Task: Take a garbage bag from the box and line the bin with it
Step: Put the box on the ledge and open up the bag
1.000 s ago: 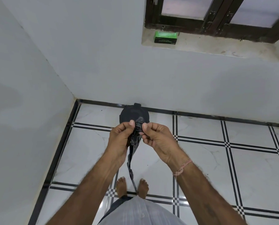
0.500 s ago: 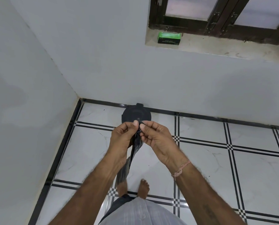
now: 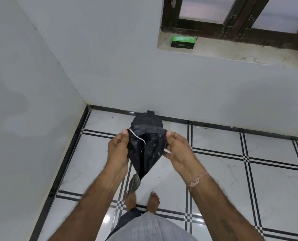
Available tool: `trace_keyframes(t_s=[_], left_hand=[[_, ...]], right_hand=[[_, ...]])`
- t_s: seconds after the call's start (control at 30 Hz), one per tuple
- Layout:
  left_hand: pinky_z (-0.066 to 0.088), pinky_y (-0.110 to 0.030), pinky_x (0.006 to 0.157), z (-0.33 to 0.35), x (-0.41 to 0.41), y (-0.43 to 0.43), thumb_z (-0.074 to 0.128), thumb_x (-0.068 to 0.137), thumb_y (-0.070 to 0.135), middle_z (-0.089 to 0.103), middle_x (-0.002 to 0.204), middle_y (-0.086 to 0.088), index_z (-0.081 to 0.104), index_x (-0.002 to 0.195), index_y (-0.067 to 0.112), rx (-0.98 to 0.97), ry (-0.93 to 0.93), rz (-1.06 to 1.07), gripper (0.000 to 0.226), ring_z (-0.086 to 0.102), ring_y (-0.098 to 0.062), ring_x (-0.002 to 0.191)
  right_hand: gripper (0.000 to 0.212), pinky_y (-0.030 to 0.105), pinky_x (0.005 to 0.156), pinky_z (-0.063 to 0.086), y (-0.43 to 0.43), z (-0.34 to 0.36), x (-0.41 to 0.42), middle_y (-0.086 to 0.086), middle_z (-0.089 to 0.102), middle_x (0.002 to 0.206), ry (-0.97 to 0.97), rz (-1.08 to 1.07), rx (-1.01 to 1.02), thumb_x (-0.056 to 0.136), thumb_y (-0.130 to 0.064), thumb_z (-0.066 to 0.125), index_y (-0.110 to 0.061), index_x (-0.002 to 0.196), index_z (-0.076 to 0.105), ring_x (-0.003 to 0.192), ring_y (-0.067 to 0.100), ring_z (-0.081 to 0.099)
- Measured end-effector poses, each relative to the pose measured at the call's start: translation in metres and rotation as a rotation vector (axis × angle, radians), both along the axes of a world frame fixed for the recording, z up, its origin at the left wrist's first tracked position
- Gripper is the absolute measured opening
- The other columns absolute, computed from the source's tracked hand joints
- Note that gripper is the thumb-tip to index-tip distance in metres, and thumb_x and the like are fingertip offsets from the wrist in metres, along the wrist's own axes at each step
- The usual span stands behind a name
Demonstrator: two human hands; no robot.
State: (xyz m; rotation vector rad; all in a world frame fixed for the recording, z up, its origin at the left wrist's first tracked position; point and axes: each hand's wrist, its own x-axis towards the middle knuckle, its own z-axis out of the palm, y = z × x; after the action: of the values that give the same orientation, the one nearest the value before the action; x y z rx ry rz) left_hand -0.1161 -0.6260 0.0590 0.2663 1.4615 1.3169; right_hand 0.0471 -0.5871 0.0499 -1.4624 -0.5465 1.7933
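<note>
Left hand (image 3: 117, 148) and right hand (image 3: 176, 150) each pinch the mouth edge of the thin black plastic garbage bag (image 3: 148, 146), held before the round black bin (image 3: 145, 120) at twelve o'clock; spreading evenly outward while rubbing the layers apart should open it without tearing.

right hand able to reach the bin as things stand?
Probably not yet: the right hand pinches one edge of the garbage bag, the left hand the other. The bin stands on the floor beyond, with only the bag in between.
</note>
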Motion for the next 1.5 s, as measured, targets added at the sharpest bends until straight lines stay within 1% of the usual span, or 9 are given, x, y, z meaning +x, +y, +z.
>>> trace_keyframes(t_s=[0.2,0.33,0.47,0.6,0.73,0.9,1.03,1.23,1.5], left_hand=[[0.055,-0.024,0.070,-0.021,-0.014,-0.015,0.047,0.107,0.035,0.078,0.095,-0.011,0.072,0.106,-0.002,0.118,0.171,-0.324,0.045,0.070,-0.019,0.083],[0.060,-0.041,0.085,-0.023,-0.037,-0.022,0.045,0.105,0.038,0.076,0.092,-0.002,0.067,0.096,0.007,0.134,0.253,-0.583,0.039,0.070,-0.013,0.084],[0.048,-0.040,0.107,-0.015,-0.042,-0.009,0.037,0.098,0.071,0.070,0.131,0.011,0.063,0.133,0.029,0.109,0.222,-0.636,0.060,0.063,-0.010,0.126],[0.055,-0.032,0.084,0.006,-0.012,0.009,0.059,0.103,0.038,0.076,0.102,-0.010,0.072,0.108,0.007,0.174,0.186,-0.828,0.034,0.071,-0.024,0.093],[0.054,-0.026,0.069,0.006,-0.005,0.011,0.070,0.095,0.027,0.067,0.082,-0.017,0.063,0.092,-0.012,0.178,0.048,-0.718,0.040,0.063,-0.021,0.071],[0.055,-0.026,0.065,0.004,0.013,0.014,0.082,0.077,0.028,0.066,0.077,-0.015,0.066,0.066,0.014,0.117,-0.035,-0.342,0.024,0.061,-0.022,0.068],[0.059,-0.039,0.077,0.000,0.017,0.015,0.079,0.079,0.035,0.073,0.089,-0.017,0.071,0.079,0.012,0.064,-0.235,-0.253,0.024,0.069,-0.028,0.078],[0.063,-0.042,0.087,-0.004,0.010,0.017,0.064,0.085,0.041,0.073,0.119,-0.023,0.064,0.131,-0.005,0.055,-0.393,-0.241,0.064,0.074,-0.032,0.103],[0.065,-0.035,0.064,-0.030,-0.035,0.017,0.051,0.099,0.044,0.076,0.099,-0.012,0.064,0.106,0.006,-0.077,-0.578,0.048,0.041,0.078,-0.021,0.083]], right_hand=[[0.029,0.025,0.060,0.055,0.019,-0.007,-0.002,0.004,0.062,0.079,-0.151,-0.297,-0.028,0.109,-0.012,0.046,-0.014,0.082,0.057,0.069,0.016,0.056],[0.028,0.027,0.070,0.054,0.024,-0.007,0.000,0.003,0.065,0.080,-0.233,-0.129,0.216,0.109,-0.019,0.050,-0.015,0.086,0.066,0.072,0.013,0.059],[0.027,0.022,0.056,0.050,0.030,0.001,0.001,-0.002,0.060,0.068,-0.176,0.097,0.346,0.108,-0.028,0.053,-0.017,0.087,0.067,0.058,0.009,0.055],[0.027,0.020,0.053,0.046,0.040,0.009,-0.006,-0.009,0.061,0.060,-0.174,0.195,0.415,0.108,-0.026,0.053,-0.015,0.086,0.065,0.054,0.005,0.055],[0.025,0.018,0.057,0.051,0.049,0.015,-0.006,-0.008,0.067,0.065,-0.196,0.265,0.410,0.108,-0.023,0.053,-0.012,0.088,0.065,0.058,0.004,0.061],[0.024,0.025,0.079,0.051,0.039,0.013,-0.002,-0.003,0.072,0.096,-0.638,0.168,0.561,0.097,-0.041,0.068,-0.017,0.099,0.066,0.086,0.011,0.066],[0.038,0.033,0.071,0.057,0.002,0.032,-0.011,0.006,0.070,0.088,-0.099,0.335,0.227,0.090,-0.042,0.075,-0.006,0.097,0.068,0.078,0.017,0.067],[0.017,0.031,0.067,0.061,0.008,0.018,-0.014,0.014,0.074,0.091,0.026,0.151,0.072,0.095,-0.024,0.072,-0.009,0.088,0.067,0.077,0.021,0.072],[0.028,0.047,0.073,0.063,0.044,-0.010,0.019,0.009,0.082,0.089,0.217,-0.098,-0.270,0.108,-0.031,0.048,-0.010,0.109,0.066,0.083,0.025,0.078]])
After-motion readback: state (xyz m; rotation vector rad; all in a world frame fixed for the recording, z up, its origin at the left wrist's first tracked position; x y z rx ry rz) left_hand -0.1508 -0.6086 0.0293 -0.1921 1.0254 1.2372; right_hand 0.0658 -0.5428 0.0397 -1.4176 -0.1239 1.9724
